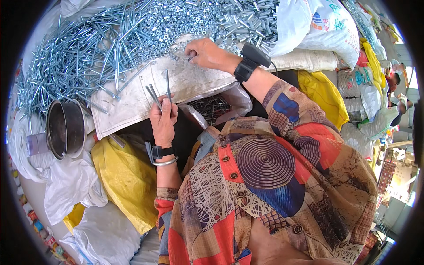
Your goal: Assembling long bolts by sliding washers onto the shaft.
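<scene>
- Head view, centre of the frame: three slim metal pieces in the left hand point(163, 117), rising past the thumb toward the top of the frame; an upright bolt point(168, 81) on the right, a leaning pair of rods point(154, 96) tilted toward the upper left.
- Higher and to the right, across a pale cloth point(126, 84): the right hand point(207, 53), well apart from the bolt and rods, with forearm slanting in from the right.
- Just above and beside the right fingers, loose nuts point(163, 26) spread over the upper centre; nearer to the right hand than to the left.
- Left hand closed firmly, thumb pressed over the lower ends of the metal.
- Right hand curled, fingers narrow and turned down toward the cloth; something small and dark at the fingertips, too small to identify; impossible to tell a full pinch from a slight gap.
- Upper left, a tangled heap of long bolts point(79, 57); upper right of centre, short metal tubes point(254, 22).
- Between and below the hands, an open sack of dark hardware point(210, 108); at left, a dark round pan point(66, 128).
</scene>
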Motion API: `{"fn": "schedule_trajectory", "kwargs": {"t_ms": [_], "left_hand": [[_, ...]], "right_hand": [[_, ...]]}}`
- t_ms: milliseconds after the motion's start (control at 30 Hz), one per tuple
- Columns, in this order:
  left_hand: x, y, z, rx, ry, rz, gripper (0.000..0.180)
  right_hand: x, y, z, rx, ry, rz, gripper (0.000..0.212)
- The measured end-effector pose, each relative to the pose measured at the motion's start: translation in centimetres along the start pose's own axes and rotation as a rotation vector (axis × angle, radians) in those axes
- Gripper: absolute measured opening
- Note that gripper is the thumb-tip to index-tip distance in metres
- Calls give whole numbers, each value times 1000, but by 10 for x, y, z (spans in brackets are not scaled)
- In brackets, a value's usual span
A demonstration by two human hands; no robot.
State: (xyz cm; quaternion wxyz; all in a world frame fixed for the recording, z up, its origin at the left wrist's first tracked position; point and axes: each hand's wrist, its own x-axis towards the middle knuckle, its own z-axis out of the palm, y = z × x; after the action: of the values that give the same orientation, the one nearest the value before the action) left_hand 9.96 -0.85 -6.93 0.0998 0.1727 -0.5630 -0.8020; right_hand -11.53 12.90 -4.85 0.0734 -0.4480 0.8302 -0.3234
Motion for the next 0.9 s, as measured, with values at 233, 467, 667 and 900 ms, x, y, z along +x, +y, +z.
{"fn": "schedule_trajectory", "kwargs": {"t_ms": [233, 467, 667, 900], "left_hand": [[-1, 0, -1, -6, -4, -2, 32], [1, -1, -1, 16, -5, 7, 33], [2, -2, 0, 76, -3, 18, 33], [1, -2, -1, 86, -18, 13, 32]], "right_hand": [[9, 1, -5, -98, -95, -14, 19], [-6, -7, -3, -126, 46, -178, 16], [-7, -5, 1, -55, 84, -190, 17], [-5, -9, -7, -3, -5, -37, 18]]}}
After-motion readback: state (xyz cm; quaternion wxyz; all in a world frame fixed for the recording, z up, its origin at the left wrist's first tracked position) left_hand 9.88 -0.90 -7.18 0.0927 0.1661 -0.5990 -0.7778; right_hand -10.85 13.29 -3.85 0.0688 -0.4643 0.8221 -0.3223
